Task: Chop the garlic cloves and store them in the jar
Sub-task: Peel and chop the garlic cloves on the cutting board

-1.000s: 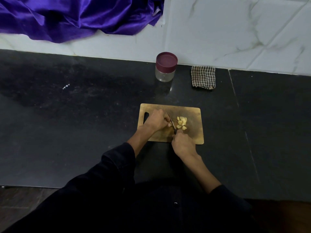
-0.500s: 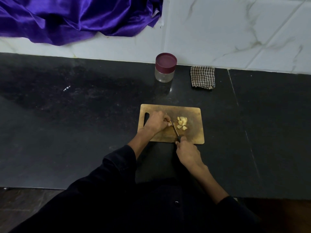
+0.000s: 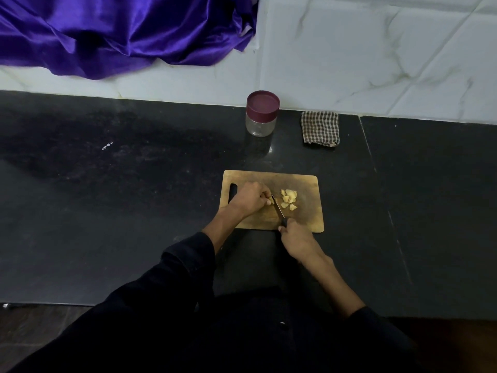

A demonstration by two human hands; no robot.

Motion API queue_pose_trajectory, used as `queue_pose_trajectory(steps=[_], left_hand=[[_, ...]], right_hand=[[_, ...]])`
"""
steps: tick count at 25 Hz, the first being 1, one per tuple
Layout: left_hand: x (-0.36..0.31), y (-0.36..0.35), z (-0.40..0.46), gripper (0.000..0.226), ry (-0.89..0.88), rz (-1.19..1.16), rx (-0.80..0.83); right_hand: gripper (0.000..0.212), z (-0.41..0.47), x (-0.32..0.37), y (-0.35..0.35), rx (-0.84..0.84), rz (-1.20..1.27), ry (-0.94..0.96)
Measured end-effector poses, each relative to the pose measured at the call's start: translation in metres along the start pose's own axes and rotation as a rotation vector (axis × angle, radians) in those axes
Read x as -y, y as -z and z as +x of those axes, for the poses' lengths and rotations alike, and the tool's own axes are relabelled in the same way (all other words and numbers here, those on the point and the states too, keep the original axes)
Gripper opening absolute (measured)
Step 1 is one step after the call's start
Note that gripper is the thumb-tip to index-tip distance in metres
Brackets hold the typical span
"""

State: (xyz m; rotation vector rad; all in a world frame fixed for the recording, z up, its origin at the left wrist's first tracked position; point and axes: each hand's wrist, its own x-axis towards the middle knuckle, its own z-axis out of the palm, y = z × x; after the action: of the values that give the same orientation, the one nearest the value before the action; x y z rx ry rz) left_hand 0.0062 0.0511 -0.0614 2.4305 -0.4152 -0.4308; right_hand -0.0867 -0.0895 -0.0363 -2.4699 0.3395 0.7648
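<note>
Where the dark, matte stone counter (image 3: pixel 134 211) meets its near edge, the right hand (image 3: pixel 297 242) clasps a knife (image 3: pixel 278 210). On the rectangular wooden board (image 3: pixel 309 211) the left hand (image 3: pixel 250 199) curls over something hidden beside the pale garlic pieces (image 3: pixel 289 199). At 12 o'clock — the lidded jar (image 3: pixel 261 113), a checked cloth (image 3: pixel 320 128), glossy purple fabric (image 3: pixel 121 33) — against marble tile.

Pale garlic pieces (image 3: pixel 289 199) clustered on board (image 3: pixel 309 211) — lidded jar (image 3: pixel 261 114) behind.

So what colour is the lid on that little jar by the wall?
The lid is dark maroon, on a clear jar; the head view shows it.
</note>
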Motion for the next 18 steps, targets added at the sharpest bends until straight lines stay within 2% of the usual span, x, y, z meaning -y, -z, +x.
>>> queue_pose_trajectory(steps=[4,9,14,18], left_hand=[[-0.001,0.0,-0.002,0.008,-0.006,-0.006,-0.001],[-0.003,0.001,-0.003,0.01,0.015,-0.013,0.012],[-0.003,-0.001,-0.005,0.012,0.0,-0.014,0.018],[0.001,-0.005,-0.01,0.013,-0.054,-0.028,-0.021]], right_hand=[[0.023,0.001,-0.005,0.013,0.115,0.137,-0.027],[0.021,-0.004,-0.011,-0.005,0.102,0.372,-0.076],[0.024,0.002,-0.008,-0.007,-0.005,0.119,-0.008],[0.025,0.003,-0.007,-0.01,-0.024,0.096,-0.004]])
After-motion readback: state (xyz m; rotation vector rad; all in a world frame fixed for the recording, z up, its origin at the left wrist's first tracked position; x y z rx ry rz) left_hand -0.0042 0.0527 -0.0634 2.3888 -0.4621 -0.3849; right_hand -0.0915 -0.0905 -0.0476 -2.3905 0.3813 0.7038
